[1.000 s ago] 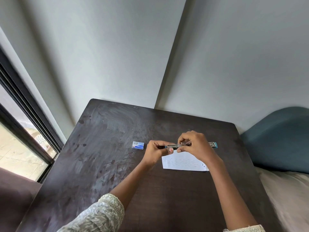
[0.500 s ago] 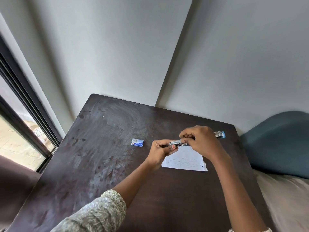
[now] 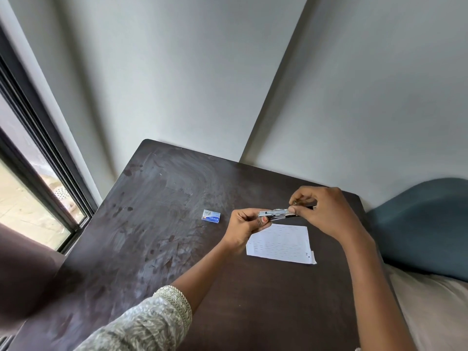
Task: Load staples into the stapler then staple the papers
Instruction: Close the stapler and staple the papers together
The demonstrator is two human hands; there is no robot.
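- Stapler [image 3: 277,214]: held in the air above the far edge of the papers [image 3: 279,244], toward the right side of the table [image 3: 157,224]; lying roughly level, its length running left to right; bright metal body, darker toward its right end.
- Left hand [image 3: 244,228]: closed on the stapler's left end, thumb pressed against the near side; fingers wrapped behind it.
- Right hand [image 3: 324,214]: closed on the stapler's right end, thumb and forefinger pinching at the top edge; whether a strip of staples is between the fingertips cannot be told, the detail being too small.
- Staple box [image 3: 211,216]: small, blue and white, flat on the table to the left of the hands, apart from them; whether it is open cannot be told.
- Papers: a white printed stack flat on the table below the hands, one sheet edge showing past the near right corner, so the stack is not squared.
- Handling, judged: the stapler looks rigid, light and smooth-sided, hence liable to slip; best gripped at the two ends as now, leaving the magazine channel free; any staple strip would be brittle and should be held by its sides; the papers are limp and will need squaring and a flat palm before stapling.
- Stage, judged: loading in hand; stapling not yet begun.
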